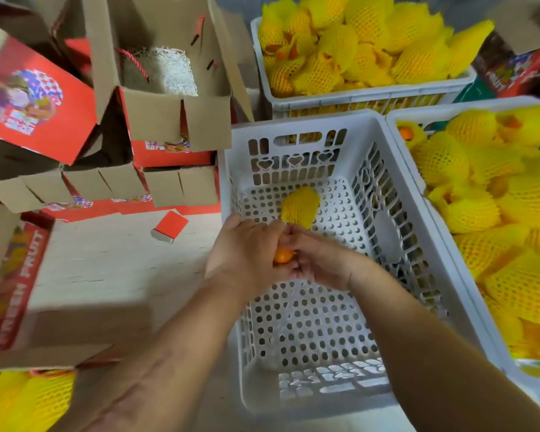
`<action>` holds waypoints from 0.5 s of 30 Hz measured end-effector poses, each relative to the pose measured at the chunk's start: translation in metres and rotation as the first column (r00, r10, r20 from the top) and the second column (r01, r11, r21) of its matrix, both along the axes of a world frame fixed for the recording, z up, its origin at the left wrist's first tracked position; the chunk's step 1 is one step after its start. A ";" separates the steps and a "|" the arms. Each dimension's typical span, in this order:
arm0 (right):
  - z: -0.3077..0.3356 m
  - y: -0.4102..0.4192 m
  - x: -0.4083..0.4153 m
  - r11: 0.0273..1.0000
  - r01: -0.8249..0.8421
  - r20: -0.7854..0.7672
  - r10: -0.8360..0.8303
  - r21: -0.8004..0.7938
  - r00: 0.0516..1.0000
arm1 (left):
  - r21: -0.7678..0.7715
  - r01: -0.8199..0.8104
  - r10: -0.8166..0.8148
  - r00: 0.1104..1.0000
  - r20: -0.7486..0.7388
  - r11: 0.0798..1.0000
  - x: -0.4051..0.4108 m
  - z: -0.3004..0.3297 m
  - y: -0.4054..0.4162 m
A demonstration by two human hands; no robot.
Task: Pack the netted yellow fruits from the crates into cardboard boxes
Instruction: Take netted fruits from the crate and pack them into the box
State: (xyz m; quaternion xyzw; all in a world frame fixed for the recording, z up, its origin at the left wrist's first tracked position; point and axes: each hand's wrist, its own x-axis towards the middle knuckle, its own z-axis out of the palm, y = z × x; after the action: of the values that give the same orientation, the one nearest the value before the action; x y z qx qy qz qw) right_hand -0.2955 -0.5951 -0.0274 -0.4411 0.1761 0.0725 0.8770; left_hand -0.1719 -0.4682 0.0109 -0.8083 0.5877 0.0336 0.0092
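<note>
Two hands (286, 254) hold one netted fruit (300, 207) over three crates (384, 126)

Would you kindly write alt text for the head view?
Both hands, left hand and right hand, hold one orange fruit in its yellow net over a nearly empty white crate. Full crates and open cardboard boxes surround it.

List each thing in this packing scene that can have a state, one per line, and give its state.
Left hand: grips the orange fruit.
Right hand: grips the same fruit.
Orange fruit: partly out of its net.
Yellow net: pinched at its lower end.
Middle crate: otherwise empty.
Far crate: heaped with netted fruit.
Right crate: heaped with netted fruit.
Cardboard box: flaps open.
</note>
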 end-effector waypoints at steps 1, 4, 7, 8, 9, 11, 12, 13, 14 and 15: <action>-0.004 -0.002 0.004 0.998 0.057 -0.032 -0.058 -0.033 0.998 | -0.021 -0.007 0.007 1.000 -0.010 1.000 0.000 0.000 0.001; -0.034 -0.015 0.023 0.777 0.221 -0.272 -0.449 -0.590 0.851 | -0.069 -0.027 0.023 0.998 -0.057 0.997 -0.001 -0.001 0.001; -0.066 -0.029 0.031 0.302 -0.535 -0.612 -0.307 -0.789 0.729 | -0.077 -0.040 0.034 0.996 -0.086 0.996 -0.001 -0.001 0.003; -0.076 -0.032 0.031 0.232 -0.642 -0.682 -0.240 -0.731 0.691 | -0.063 -0.039 0.034 0.997 -0.074 0.997 -0.001 -0.002 0.004; -0.081 -0.034 0.031 0.206 -0.677 -0.708 -0.203 -0.707 0.677 | -0.048 -0.039 0.036 0.997 -0.062 0.998 -0.001 -0.003 0.003; -0.079 -0.038 0.029 0.176 -0.575 -0.601 -0.249 -0.799 0.760 | -0.020 -0.040 0.039 0.998 -0.044 0.999 -0.001 -0.003 0.003; -0.070 -0.040 0.027 0.186 -0.464 -0.500 -0.305 -0.866 0.811 | -0.009 -0.036 0.036 0.999 -0.032 0.999 -0.001 -0.003 0.003; -0.057 -0.042 0.025 0.212 -0.350 -0.406 -0.358 -0.912 0.841 | -0.001 -0.030 0.030 0.999 -0.025 1.000 -0.001 -0.003 0.002; -0.043 -0.043 0.021 0.241 -0.278 -0.355 -0.387 -0.930 0.851 | 0.007 -0.024 0.025 0.999 -0.028 1.000 -0.001 -0.002 0.002; -0.029 -0.045 0.016 0.247 -0.260 -0.341 -0.386 -0.933 0.857 | 0.007 -0.023 0.023 0.999 -0.035 1.000 -0.001 -0.002 0.002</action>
State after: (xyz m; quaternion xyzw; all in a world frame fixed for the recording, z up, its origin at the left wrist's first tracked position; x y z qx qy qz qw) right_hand -0.2791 -0.6399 -0.0562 -0.8386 0.4254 0.0256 0.3393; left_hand -0.1731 -0.4659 0.0090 -0.8142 0.5784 0.0499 0.0009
